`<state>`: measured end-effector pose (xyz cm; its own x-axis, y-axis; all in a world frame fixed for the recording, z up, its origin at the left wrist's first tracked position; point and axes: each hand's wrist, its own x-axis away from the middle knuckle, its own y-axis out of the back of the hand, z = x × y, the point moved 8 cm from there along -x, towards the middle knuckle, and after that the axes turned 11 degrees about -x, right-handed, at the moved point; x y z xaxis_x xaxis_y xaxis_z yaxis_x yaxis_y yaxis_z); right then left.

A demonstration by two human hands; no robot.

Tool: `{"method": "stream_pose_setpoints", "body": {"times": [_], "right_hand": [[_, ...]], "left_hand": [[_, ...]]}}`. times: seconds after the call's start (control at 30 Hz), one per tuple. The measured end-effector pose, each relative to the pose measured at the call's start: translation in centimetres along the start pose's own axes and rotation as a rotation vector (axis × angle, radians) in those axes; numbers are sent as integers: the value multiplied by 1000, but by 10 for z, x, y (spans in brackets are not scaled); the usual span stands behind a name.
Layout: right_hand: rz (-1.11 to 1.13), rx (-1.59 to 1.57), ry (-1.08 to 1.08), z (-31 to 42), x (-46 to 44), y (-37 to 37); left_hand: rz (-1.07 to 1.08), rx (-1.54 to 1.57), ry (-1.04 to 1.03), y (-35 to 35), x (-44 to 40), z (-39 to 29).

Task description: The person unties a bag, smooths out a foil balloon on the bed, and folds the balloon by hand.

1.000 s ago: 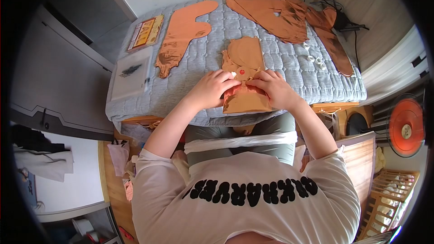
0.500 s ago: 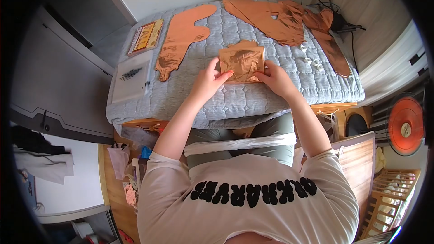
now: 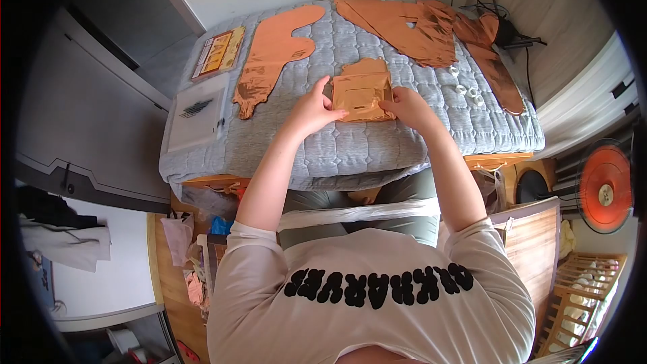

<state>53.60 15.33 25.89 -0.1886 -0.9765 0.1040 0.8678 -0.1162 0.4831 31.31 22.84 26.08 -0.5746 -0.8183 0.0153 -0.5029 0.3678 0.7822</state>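
Observation:
A folded copper-coloured foil piece (image 3: 362, 94) lies on the grey quilted bed (image 3: 283, 135) in front of me. Its lower part is folded up over the rest, and a crumpled edge shows at the top. My left hand (image 3: 317, 109) holds the left edge, thumb on top at the lower left corner. At the right edge, my right hand (image 3: 406, 106) pinches the foil between thumb and fingers. A flat foil shape (image 3: 269, 47) lies to the left, and larger foil sheets (image 3: 418, 27) spread at the back right.
Several small white rolls (image 3: 461, 89) sit right of the foil. A yellow printed packet (image 3: 219, 52) and a clear plastic sleeve (image 3: 195, 114) lie at the bed's left. Black cables (image 3: 502, 10) hang at the back right; a round red fan (image 3: 605, 194) stands far right.
The foil's near end has been folded up and over, away from me, making the piece shorter. Both hands moved forward with it, then shifted slightly along its sides.

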Motion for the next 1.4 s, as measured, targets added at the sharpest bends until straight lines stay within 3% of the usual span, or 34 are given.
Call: {"method": "stream_pose_setpoints", "body": {"times": [0.2, 0.27, 0.3, 0.37, 0.4, 0.43, 0.5, 0.6, 0.73, 0.83, 1.4], "right_hand": [[24, -9, 39, -1, -5, -2], [31, 2, 45, -5, -8, -3], [31, 8, 68, -7, -11, -4], [31, 13, 91, -7, -12, -4], [33, 28, 79, -7, -12, -4], [33, 44, 67, -6, -12, -3], [30, 63, 54, -3, -10, -3], [-31, -12, 71, -2, 2, 0], [-236, -360, 145, 2, 34, 19], [-274, -211, 88, -10, 44, 19], [-205, -118, 35, 0, 43, 17]], "left_hand": [[-67, -146, 109, 16, -3, -16], [-270, -475, -74, 22, -2, -54], [-272, -475, -71, 16, -8, -52], [-431, -591, -647, -9, -8, -77], [-291, -550, -632, -21, -15, -69], [-291, -551, -633, -25, -16, -64], [-79, -624, -469, -44, -24, -45], [-34, -666, -452, -48, -25, -43], [-53, -693, -447, -49, -24, -42], [-66, -701, -455, -49, -23, -43], [-40, -706, -439, -51, -22, -45]]}}
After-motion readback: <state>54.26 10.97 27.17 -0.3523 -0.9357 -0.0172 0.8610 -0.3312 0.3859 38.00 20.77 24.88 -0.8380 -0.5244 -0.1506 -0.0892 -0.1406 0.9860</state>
